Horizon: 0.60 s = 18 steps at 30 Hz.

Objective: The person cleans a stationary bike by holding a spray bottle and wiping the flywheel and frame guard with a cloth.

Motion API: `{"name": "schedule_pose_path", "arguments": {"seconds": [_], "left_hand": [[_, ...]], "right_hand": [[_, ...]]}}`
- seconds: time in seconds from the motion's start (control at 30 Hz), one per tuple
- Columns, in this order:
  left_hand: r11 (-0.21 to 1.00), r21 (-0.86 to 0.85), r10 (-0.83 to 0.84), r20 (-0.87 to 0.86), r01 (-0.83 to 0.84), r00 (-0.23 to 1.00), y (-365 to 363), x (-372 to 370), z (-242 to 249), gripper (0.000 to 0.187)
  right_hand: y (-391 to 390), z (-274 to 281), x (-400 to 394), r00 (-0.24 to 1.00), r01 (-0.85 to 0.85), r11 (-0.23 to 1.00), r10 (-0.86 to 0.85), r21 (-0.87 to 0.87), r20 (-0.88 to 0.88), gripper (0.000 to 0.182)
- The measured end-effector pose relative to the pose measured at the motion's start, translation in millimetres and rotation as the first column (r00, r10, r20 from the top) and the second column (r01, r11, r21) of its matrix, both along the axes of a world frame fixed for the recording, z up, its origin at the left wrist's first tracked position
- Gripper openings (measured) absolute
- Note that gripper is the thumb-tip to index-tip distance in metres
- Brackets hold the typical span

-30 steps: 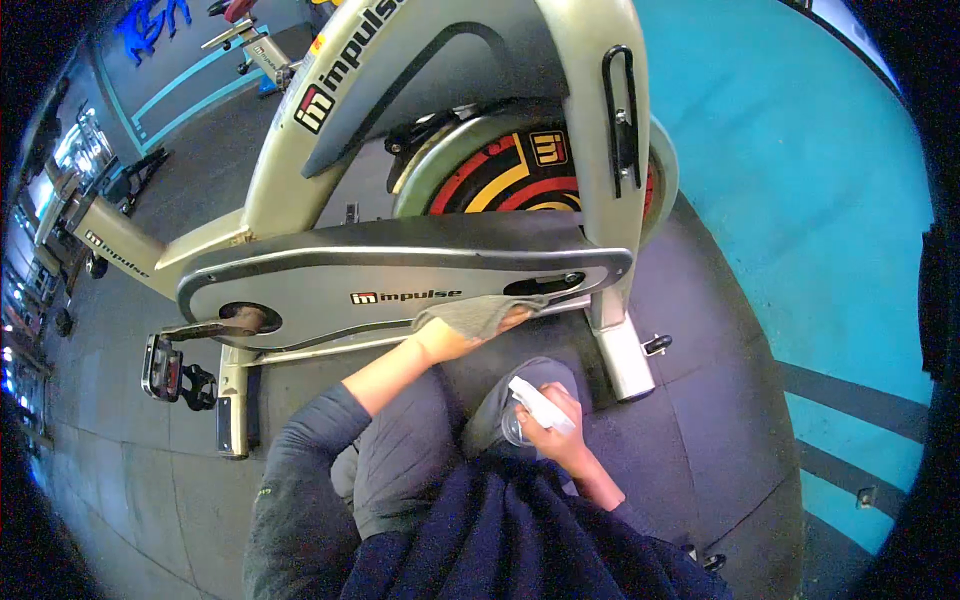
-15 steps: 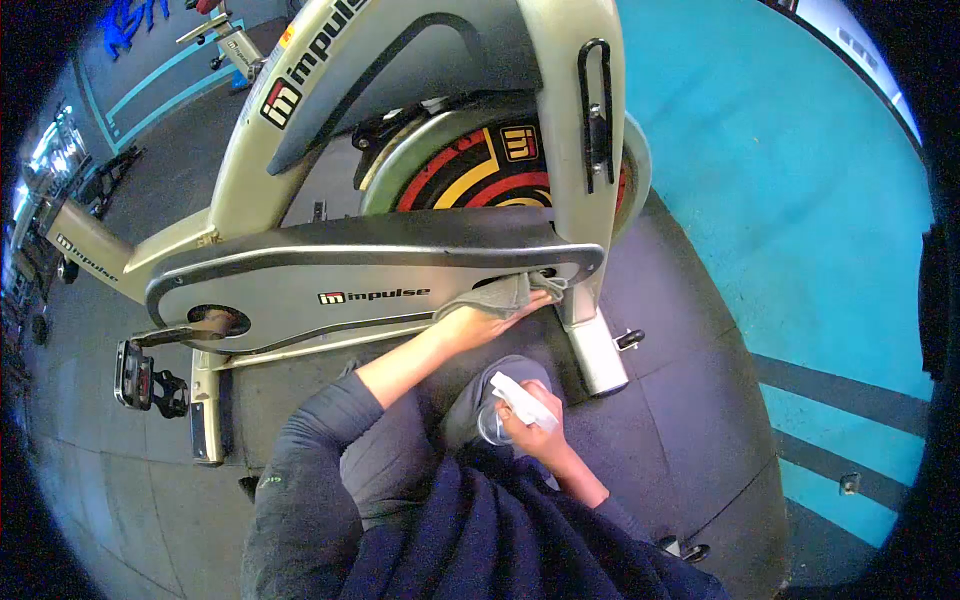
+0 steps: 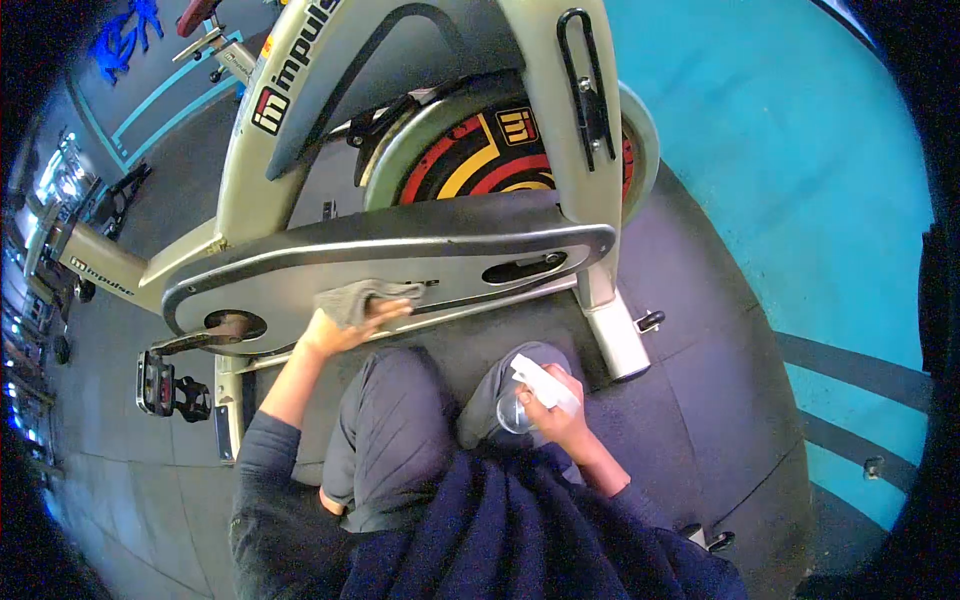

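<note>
Left hand [image 3: 342, 332], fingers extended, holds the grey cloth [image 3: 352, 300] against the bike's silver chain guard [image 3: 455, 268]; right hand [image 3: 565, 415] grasps the spray bottle [image 3: 513, 413] near the right knee [image 3: 540, 351]. Maintain even cloth pressure.

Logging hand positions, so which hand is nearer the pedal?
Left. The left hand holds the cloth against the cover, right of the pedal; the right hand grips the spray bottle, farther right.

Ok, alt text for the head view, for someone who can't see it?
A person's left hand holds a grey cloth against the silver side cover of an exercise bike; the right hand holds a clear, white-topped spray bottle.
</note>
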State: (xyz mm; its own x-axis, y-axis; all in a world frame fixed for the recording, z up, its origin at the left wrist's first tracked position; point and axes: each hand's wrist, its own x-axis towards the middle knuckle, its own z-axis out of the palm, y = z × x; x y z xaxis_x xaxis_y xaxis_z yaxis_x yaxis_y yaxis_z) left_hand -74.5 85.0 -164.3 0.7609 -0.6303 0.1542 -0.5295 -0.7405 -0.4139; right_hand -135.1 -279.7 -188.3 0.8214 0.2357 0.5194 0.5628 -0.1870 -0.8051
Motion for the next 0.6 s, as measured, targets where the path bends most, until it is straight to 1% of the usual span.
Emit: {"name": "schedule_pose_path", "arguments": {"seconds": [0.07, 0.1, 0.13, 0.2, 0.3, 0.33, 0.4, 0.43, 0.47, 0.53, 0.6], "left_hand": [[0.994, 0.057, 0.088, 0.081, -0.092, 0.993, 36, -10, -8, 0.061], [0.995, 0.064, 0.069, 0.126, -0.078, 0.990, 45, -20, 2, 0.058], [0.993, 0.081, 0.068, 0.185, -0.084, 0.980, 60, -27, 0, 0.053], [0.994, 0.023, 0.100, 0.161, -0.105, 0.982, 96, -36, -15, 0.052], [0.988, 0.007, 0.150, 0.148, -0.153, 0.978, 119, -52, -17, 0.053], [0.988, 0.014, 0.152, 0.151, -0.156, 0.977, 121, -52, -21, 0.053], [0.994, 0.010, 0.102, 0.254, -0.108, 0.962, 116, -49, -28, 0.059], [0.988, 0.029, 0.138, 0.240, -0.150, 0.961, 113, -51, -31, 0.061], [0.992, 0.025, 0.113, 0.290, -0.126, 0.950, 107, -48, -31, 0.061], [0.990, -0.002, 0.132, 0.368, -0.141, 0.921, 95, -44, -40, 0.060], [0.984, -0.033, 0.175, 0.366, -0.175, 0.914, 82, -41, -45, 0.056]], "right_hand": [[2, 0, 1, 1.000, -0.005, 1.000, 0.005, 0.022, -0.001, 0.015], [2, -1, 2, 1.000, 0.006, 1.000, -0.006, 0.007, 0.023, 0.015], [2, -1, 2, 0.999, 0.017, 1.000, -0.017, -0.009, 0.046, 0.016], [3, -1, 3, 0.998, 0.014, 1.000, -0.014, -0.002, 0.057, 0.016], [5, -2, 3, 0.998, 0.011, 1.000, -0.012, 0.008, 0.069, 0.016], [5, -2, 3, 0.997, 0.013, 1.000, -0.014, 0.004, 0.070, 0.016], [5, -2, 2, 0.996, 0.012, 1.000, -0.011, -0.007, 0.091, 0.016], [5, -1, 2, 0.994, 0.012, 1.000, -0.009, -0.026, 0.109, 0.016], [5, -1, 3, 0.994, 0.011, 1.000, -0.009, -0.018, 0.111, 0.016], [6, -1, 2, 0.990, 0.011, 1.000, -0.009, -0.017, 0.139, 0.015], [6, -3, 1, 0.992, -0.006, 1.000, 0.007, -0.005, 0.124, 0.016]]}}
